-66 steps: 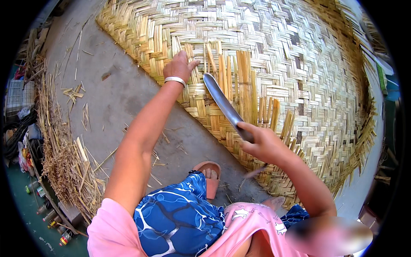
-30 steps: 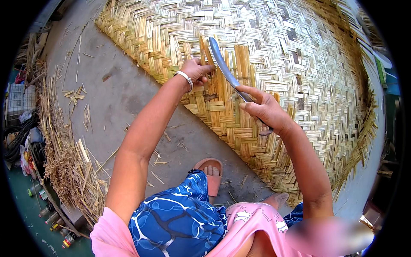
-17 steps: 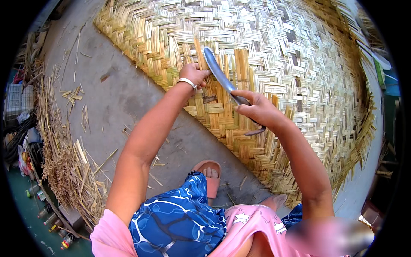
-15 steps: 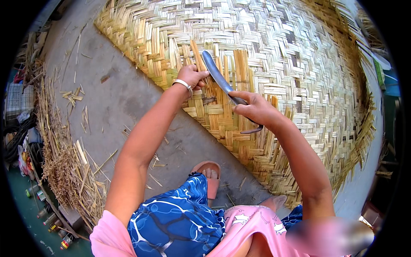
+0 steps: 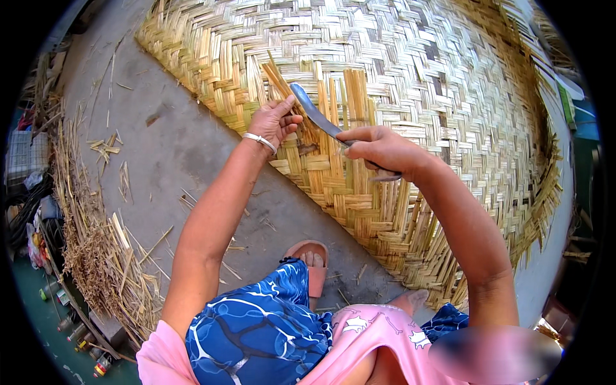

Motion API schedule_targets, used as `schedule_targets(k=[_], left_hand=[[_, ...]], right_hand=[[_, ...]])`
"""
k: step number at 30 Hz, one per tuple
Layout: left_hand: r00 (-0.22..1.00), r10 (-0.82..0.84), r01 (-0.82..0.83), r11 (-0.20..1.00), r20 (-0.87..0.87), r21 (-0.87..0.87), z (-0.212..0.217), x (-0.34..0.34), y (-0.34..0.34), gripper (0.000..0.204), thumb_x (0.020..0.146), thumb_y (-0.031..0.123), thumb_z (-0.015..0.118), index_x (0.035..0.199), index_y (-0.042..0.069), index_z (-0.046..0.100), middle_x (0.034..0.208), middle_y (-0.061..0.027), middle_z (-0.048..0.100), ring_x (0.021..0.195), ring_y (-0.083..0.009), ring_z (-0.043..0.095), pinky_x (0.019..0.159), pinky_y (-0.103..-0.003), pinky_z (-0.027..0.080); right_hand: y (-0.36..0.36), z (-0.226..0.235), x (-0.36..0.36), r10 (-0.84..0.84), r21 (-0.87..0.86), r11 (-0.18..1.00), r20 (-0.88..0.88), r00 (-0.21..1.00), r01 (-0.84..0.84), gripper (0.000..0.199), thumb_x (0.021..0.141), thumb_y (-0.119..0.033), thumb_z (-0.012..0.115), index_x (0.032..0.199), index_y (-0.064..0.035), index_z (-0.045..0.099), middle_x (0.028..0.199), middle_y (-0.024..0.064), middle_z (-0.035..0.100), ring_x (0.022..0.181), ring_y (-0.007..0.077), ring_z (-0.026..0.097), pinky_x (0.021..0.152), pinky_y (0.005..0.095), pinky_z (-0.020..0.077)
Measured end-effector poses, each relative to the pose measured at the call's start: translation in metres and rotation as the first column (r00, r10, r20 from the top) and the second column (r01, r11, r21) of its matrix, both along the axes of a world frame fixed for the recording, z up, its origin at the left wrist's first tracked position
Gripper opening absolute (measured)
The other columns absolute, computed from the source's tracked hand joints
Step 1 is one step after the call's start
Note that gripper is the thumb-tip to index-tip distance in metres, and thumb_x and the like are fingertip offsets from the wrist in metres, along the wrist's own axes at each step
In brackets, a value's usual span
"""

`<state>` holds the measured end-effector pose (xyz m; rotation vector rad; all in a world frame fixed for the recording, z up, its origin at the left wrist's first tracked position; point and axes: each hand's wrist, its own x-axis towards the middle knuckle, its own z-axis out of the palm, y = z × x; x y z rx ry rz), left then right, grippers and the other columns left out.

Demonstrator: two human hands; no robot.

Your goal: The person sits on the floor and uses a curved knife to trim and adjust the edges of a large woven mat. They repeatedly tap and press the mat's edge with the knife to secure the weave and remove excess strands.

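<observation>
A large mat (image 5: 417, 70) woven from flat, split reed strips spreads out before me. My right hand (image 5: 378, 151) grips a long curved metal blade (image 5: 313, 113) with a rounded tip and a hooked tail end. The blade slants up and left over the weave near the mat's left edge. At its tip, my left hand (image 5: 274, 123), with a white bracelet on the wrist, closes thumb and forefinger at a loose reed strip (image 5: 276, 78); its other fingers are curled. Upright strip ends (image 5: 356, 93) stick up from the weave right of the blade.
Dry stalks (image 5: 96, 237) lie piled on the left of the grey floor (image 5: 173, 141), with reed scraps (image 5: 104, 149) scattered about. Bottles (image 5: 77, 333) stand at the lower left. My sandalled foot (image 5: 314, 269) is beside the mat's near edge.
Both hands and the blade have shifted slightly left. The blade's tip sits lower and further left, and the loose strip leans more to the left. My left fingers have spread a little.
</observation>
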<state>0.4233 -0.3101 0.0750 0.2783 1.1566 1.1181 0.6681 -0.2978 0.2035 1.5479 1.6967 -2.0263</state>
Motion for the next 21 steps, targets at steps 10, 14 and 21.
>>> schedule_targets(k=[10,14,21], left_hand=[[0.884,-0.384,0.383,0.922,-0.267,-0.057,0.016,-0.012,0.003,0.029,0.09,0.017,0.066,0.111,0.001,0.055,0.088,-0.0029,0.064,0.07,-0.011,0.068,0.054,-0.02,0.054],[0.869,-0.341,0.329,0.939,-0.36,-0.097,0.018,-0.006,0.003,0.027,0.091,0.018,0.065,0.11,0.0,0.057,0.087,-0.0044,0.065,0.067,-0.0117,0.068,0.05,-0.02,0.053],[0.915,-0.152,0.143,0.988,-0.375,-0.051,0.006,0.005,-0.004,0.026,0.093,0.023,0.063,0.105,0.001,0.059,0.084,-0.0057,0.065,0.062,-0.0126,0.067,0.045,-0.021,0.051]], right_hand=[[0.023,-0.014,0.0,0.231,0.305,0.896,0.301,0.925,-0.323,0.054,0.079,-0.027,0.066,0.128,-0.0055,0.058,0.106,0.0195,0.068,0.096,0.0265,0.065,0.087,0.0332,0.0493],[0.027,0.002,0.001,0.286,0.331,0.855,0.34,0.896,-0.398,0.053,0.08,-0.027,0.064,0.128,-0.0045,0.058,0.108,0.0203,0.067,0.096,0.027,0.066,0.088,0.0344,0.0491],[-0.016,0.039,0.027,0.13,0.164,0.97,0.27,0.954,-0.179,0.055,0.084,-0.023,0.06,0.134,-0.0029,0.052,0.09,0.0104,0.066,0.071,0.0143,0.059,0.066,0.0302,0.0473]])
